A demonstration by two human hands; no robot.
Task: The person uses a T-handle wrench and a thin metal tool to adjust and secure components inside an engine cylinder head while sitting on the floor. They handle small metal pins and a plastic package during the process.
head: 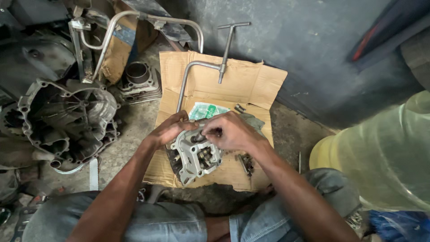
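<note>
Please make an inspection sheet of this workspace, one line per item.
Surface: flattened cardboard sheet on a concrete floor.
Job's things: grey metal engine head on the cardboard.
Clutter: T-handle wrench, green packet, small metal parts, bent pipe.
Hands: left hand steadies the head; right hand pinches a small part on top.
Cables: nothing seen.
Surroundings: engine casing, cylinder block, yellowish plastic container, dark wall.

A worker's bare forearms run from the bottom of the frame, no sleeves, watch or rings showing, ending in an ungloved left hand and an ungloved right hand. Faded, grease-smudged blue denim jeans, seams visible, cover both bent knees.
</note>
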